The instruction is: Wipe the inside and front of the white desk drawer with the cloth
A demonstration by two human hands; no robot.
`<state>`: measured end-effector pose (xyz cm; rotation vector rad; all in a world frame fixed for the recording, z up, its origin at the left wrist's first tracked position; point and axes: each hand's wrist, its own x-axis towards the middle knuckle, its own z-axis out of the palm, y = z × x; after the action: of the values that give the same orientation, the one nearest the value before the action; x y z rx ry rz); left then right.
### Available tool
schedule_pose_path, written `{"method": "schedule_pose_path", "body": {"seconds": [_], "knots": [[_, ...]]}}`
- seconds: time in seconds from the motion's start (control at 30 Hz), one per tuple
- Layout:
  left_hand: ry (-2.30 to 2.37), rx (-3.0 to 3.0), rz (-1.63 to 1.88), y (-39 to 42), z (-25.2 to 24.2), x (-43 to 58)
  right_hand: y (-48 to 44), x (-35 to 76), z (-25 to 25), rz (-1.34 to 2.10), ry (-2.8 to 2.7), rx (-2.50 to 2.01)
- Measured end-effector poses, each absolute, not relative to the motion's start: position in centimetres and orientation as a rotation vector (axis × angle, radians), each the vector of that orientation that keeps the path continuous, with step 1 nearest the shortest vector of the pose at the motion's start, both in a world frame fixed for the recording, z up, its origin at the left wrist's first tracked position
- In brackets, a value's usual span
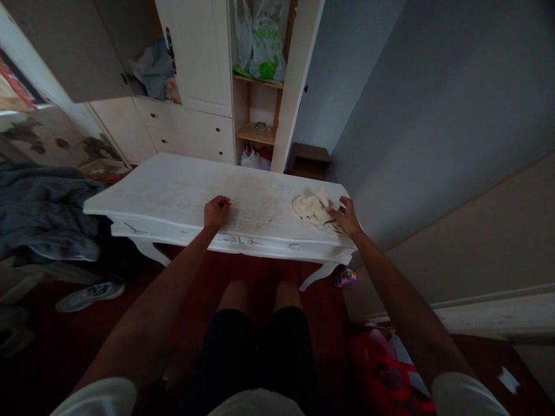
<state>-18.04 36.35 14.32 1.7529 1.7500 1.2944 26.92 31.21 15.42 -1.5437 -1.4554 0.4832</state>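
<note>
Pale sleeves point(104, 397) lie nearest the camera. Left hand point(216, 212): loosely curled at the worktop point(191, 179), no object visible inside. Right hand point(341, 216): fingers bent against the crumpled cloth point(313, 209), which lies at the worktop's right end; firmness of grip cannot be determined. Caution: a pull toward the near edge could drop the cloth, since it lies close to that edge

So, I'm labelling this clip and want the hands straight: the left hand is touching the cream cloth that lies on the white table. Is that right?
Not quite: the head view shows that it is the right hand, not the left hand, that is touching the cream cloth. The cloth does lie on the white table.
</note>
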Motion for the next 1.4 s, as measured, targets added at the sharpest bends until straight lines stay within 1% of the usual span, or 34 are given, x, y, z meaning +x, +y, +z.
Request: {"method": "schedule_pose_path", "body": {"seconds": [0.1, 0.27, 0.33, 0.4, 0.47, 0.63, 0.8, 0.9, 1.03, 1.2, 1.4], "knots": [[1.729, 1.768, 1.309, 36.3, 14.2, -18.1, 32.6, 24.3, 16.2, 0.337, -1.452, -1.695], [1.73, 1.785, 1.302, 36.3, 14.1, -18.1, 33.4, 20.1, 16.5, 0.183, -1.81, -1.969], [1.729, 1.807, 1.302, 36.3, 14.1, -18.1, 32.9, 18.6, 16.6, 0.05, -1.831, -2.112], [1.735, 1.837, 1.293, 36.2, 14.1, -18.0, 32.2, 17.1, 16.6, -0.095, -1.788, -2.163], [1.754, 1.873, 1.263, 36.0, 14.2, -18.0, 31.1, 15.6, 16.5, -0.177, -1.754, -2.113], [1.785, 1.918, 1.197, 35.8, 14.4, -17.7, 26.4, 11.6, 14.5, -0.151, -1.887, -1.771], [1.795, 1.955, 1.163, 35.5, 14.4, -17.6, 20.4, 7.3, 11.0, -0.175, -2.326, -1.36], [1.786, 1.983, 1.137, 35.3, 14.6, -17.5, 19.3, 5.6, 9.3, -0.236, -2.36, -1.388], [1.786, 1.993, 1.124, 35.2, 14.7, -17.5, 20.4, 3.9, 7.3, -0.297, -2.339, -1.51], [1.806, 2.015, 1.116, 35.2, 14.6, -17.4, 21.8, 0.6, 5.0, -0.269, -2.297, -1.629], [1.816, 2.071, 1.074, 35.3, 14.4, -17.3, 22.4, -1.6, 4.3, -0.206, -2.301, -1.619]]}}
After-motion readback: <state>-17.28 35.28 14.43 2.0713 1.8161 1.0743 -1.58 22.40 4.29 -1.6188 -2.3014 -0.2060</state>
